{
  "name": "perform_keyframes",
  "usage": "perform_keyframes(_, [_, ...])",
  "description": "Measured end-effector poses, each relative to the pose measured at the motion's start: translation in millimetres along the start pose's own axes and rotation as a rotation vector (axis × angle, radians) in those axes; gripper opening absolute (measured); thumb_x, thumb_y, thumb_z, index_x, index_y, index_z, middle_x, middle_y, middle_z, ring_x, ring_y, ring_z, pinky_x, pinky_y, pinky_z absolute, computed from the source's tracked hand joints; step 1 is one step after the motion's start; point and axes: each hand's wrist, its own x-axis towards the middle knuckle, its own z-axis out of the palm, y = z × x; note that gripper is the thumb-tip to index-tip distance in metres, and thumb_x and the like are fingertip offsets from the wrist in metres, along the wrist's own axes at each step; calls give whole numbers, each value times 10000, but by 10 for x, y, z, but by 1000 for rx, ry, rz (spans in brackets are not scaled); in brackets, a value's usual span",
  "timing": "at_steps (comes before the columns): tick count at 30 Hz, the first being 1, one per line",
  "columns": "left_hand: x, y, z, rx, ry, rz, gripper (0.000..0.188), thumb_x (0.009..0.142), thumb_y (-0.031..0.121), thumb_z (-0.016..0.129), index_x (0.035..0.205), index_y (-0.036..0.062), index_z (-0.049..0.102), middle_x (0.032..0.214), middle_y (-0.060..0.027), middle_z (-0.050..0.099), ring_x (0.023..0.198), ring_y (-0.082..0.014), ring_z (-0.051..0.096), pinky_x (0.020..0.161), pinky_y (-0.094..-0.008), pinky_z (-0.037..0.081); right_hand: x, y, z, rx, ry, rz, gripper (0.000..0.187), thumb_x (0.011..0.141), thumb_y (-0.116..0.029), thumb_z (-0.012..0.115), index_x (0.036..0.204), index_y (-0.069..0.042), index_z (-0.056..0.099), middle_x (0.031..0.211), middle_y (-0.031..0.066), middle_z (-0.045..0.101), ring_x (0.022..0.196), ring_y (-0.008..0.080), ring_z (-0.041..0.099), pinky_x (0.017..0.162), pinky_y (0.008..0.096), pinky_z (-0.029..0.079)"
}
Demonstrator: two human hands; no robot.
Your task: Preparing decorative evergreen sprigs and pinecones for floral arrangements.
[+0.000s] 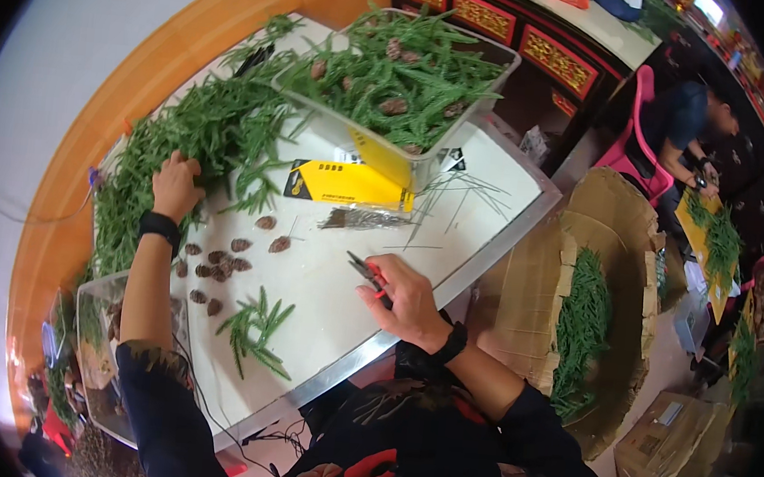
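My right hand (408,304) is closed around pliers (370,272) with red-and-black handles, their dark jaws pointing up and left over the white tabletop (324,279). At the left, my left hand (176,188) reaches to the edge of a large heap of green artificial pine sprigs (201,127). Its fingers are bent and apart, touching the greenery, and some tips are hidden. Between the hands lie several small brown pine cones (221,265). Closer to me, a finished-looking spray of green sprigs (254,329) lies flat.
A clear plastic bin (506,63) heaped with sprigs and cones stands at the back, behind a yellow card package (350,184) and thin wires (361,218). Another clear bin (90,304) is at the left. A cardboard box (621,205) holds greenery at the right; a person (683,124) works beyond.
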Motion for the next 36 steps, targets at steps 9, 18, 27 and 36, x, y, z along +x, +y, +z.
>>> perform_keyframes(9, [-42,-110,189,128,136,47,270,663,62,694,916,96,607,1059,-101,536,950,-311,565,760,-451,482,-2,24,-13,7,21,-23,266,786,-125,686,989,-18,551,794,95,538,606,232,514,565,308,428])
perform_keyframes(18, [-30,-508,15,-379,269,-48,365,658,27,684,1010,35,587,920,-122,607,835,-284,622,706,-381,490,4,-1,-25,-3,-10,-6,256,797,-130,675,988,-13,551,788,103,544,634,235,539,583,310,441])
perform_keyframes(27, [-296,-358,-154,-251,-73,-200,440,629,67,713,1051,100,592,919,-136,641,902,-324,620,752,-418,496,-11,53,13,13,-59,63,250,818,-144,657,1010,-16,562,834,93,588,690,204,588,639,287,471])
perform_keyframes(36, [-497,-170,-295,-137,100,-204,270,717,80,627,983,117,593,867,-143,648,814,-347,618,675,-431,497,14,60,14,-9,-63,36,236,819,-155,649,1006,-35,570,812,85,580,674,202,584,629,294,468])
